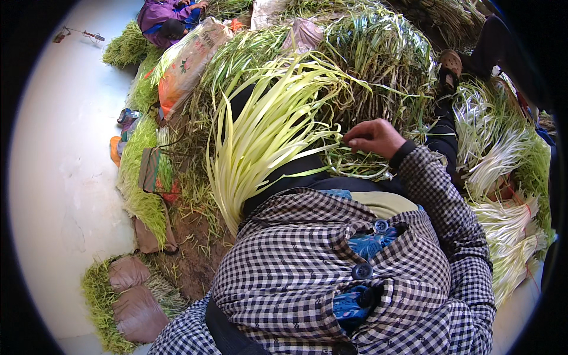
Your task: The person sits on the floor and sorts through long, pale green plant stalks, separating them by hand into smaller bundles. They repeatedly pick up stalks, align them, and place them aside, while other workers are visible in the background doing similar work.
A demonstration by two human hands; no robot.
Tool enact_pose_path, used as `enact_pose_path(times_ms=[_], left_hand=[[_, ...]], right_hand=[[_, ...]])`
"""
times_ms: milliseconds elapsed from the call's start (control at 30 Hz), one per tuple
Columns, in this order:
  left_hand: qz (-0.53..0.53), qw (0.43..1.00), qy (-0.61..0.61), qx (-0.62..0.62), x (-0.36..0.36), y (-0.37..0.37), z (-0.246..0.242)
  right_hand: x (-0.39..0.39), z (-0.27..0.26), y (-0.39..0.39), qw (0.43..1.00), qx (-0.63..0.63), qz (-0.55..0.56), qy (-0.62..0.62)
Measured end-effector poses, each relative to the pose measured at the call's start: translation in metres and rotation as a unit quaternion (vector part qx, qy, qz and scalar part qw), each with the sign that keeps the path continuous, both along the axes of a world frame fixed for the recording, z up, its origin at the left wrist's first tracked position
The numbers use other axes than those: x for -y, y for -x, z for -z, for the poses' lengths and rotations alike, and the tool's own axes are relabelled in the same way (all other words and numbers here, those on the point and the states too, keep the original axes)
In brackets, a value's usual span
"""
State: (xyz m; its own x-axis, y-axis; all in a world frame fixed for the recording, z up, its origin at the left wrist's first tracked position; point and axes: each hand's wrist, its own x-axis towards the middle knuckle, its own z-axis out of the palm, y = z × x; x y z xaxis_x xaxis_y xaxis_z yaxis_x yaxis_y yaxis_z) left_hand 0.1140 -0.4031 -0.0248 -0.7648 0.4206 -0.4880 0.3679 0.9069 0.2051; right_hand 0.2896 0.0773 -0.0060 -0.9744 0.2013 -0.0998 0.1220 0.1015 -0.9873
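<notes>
A loose sheaf of long yellow-green leaves (266, 128), perhaps garlic chives, fans out across my lap, its lower end hidden at the left side of my checked jacket. Just right of the leaf tips is my right hand (375, 136), with thumb and fingertips together at a curled leaf end; whether they grip it cannot be told. My left hand is out of view, its arm hidden beyond the jacket. Beyond my knees stands a big heap of green leafy stalks (381, 66), and cut leaf scraps (359, 165) lie below my right hand.
Pale bundles with red ties (510, 222) lie at the right. Another person in purple (166, 20) sits at the upper left, near a printed sack (191, 66). More yellow-green bundles (140, 177) line the white wall (71, 177). A shoe (451, 61) is at upper right.
</notes>
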Motion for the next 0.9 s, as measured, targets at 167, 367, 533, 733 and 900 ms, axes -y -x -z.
enact_pose_path(times_ms=[167,367,533,733,900], left_hand=[[0.001,1.0,0.004,0.001,-0.002,-0.003,-0.002],[-0.001,1.0,0.001,0.002,0.001,-0.009,0.001],[-0.003,1.0,0.0,0.001,0.003,-0.011,0.002],[-0.004,1.0,0.0,0.002,0.004,-0.014,0.003],[-0.004,1.0,-0.001,0.001,0.004,-0.016,0.005]], right_hand=[[0.026,0.008,0.029,0.98,0.077,0.001,0.183],[0.047,0.012,0.041,0.915,0.044,0.002,0.401],[0.048,0.005,0.048,0.9,0.001,-0.062,0.431],[0.051,0.002,0.052,0.918,-0.03,-0.013,0.396],[0.056,-0.005,0.051,0.932,-0.018,0.022,0.362]])
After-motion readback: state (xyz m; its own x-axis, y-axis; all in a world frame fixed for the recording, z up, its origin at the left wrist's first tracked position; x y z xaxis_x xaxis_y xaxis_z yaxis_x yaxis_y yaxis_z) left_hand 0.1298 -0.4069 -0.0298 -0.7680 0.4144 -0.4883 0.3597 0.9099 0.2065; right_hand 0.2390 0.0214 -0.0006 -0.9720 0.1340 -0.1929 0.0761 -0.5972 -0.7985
